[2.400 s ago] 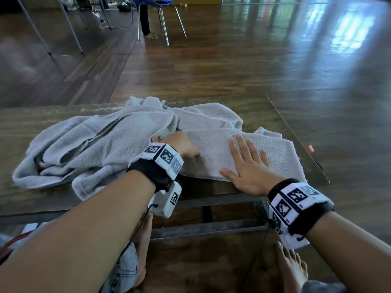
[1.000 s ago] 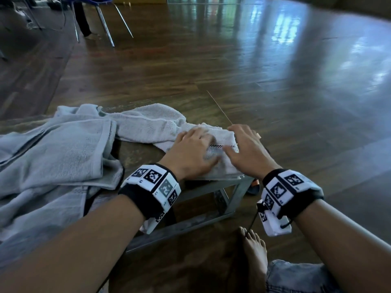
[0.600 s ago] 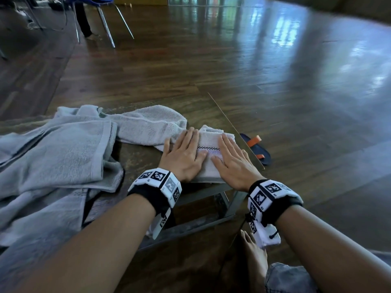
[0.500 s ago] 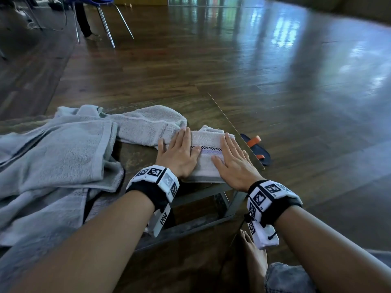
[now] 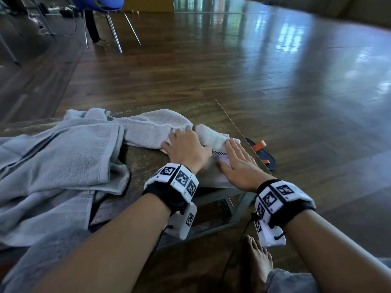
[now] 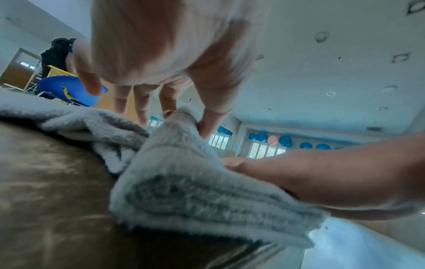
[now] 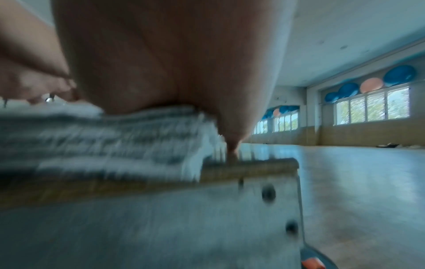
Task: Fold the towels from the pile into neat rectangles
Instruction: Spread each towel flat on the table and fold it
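A small folded pale towel (image 5: 211,137) with a checkered band lies at the right end of the low wooden table (image 5: 146,166). My left hand (image 5: 177,134) reaches over its far left part. In the left wrist view, the thumb (image 6: 207,125) and a finger pinch the towel's (image 6: 195,191) far edge, which rises in a peak. My right hand (image 5: 227,155) lies flat on the towel's right half with straight fingers. The right wrist view is blurred and shows the palm (image 7: 161,63) pressing the layered towel (image 7: 103,142).
A pile of loose grey towels (image 5: 63,157) covers the table's left side. The table's right edge (image 5: 239,132) runs just beside my right hand. A dark sandal with an orange strap (image 5: 262,155) lies on the floor past it. My bare foot (image 5: 258,263) is under the table, and a blue chair (image 5: 99,5) stands far back.
Half a second ago both hands lay flat on the folded towel. My left hand has slid to its far edge and pinched it up. The right hand stays flat.
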Action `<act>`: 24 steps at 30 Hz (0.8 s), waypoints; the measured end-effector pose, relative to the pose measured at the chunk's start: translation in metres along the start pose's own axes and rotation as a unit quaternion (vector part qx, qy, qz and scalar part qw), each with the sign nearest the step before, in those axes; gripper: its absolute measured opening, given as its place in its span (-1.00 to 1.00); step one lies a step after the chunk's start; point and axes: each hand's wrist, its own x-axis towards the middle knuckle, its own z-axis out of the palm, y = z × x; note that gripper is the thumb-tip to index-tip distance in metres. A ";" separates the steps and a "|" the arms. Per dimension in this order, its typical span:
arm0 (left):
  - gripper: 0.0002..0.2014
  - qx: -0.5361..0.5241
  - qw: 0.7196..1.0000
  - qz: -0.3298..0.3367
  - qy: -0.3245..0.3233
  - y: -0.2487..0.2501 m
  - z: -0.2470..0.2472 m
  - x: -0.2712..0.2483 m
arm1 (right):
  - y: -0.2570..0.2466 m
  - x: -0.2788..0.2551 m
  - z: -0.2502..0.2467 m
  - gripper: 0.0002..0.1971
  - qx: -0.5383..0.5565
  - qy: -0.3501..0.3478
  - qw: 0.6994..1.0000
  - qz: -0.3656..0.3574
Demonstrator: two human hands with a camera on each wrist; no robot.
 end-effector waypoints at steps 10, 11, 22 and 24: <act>-0.78 -0.454 0.889 0.025 -0.058 -0.015 -0.059 -0.015 | -0.039 -0.006 -0.067 0.01 0.159 0.003 0.986 0.058; -0.77 -0.484 0.873 0.017 -0.056 -0.021 -0.069 -0.017 | -0.049 -0.007 -0.069 0.04 0.196 0.012 0.980 0.042; -0.64 -0.476 0.874 -0.092 0.046 -0.128 -0.251 -0.080 | -0.214 -0.042 -0.068 -0.16 0.482 0.046 0.855 -0.183; -0.76 -0.438 0.887 -0.117 0.091 -0.158 -0.284 -0.106 | -0.266 -0.057 -0.070 -0.19 0.459 0.018 0.859 -0.226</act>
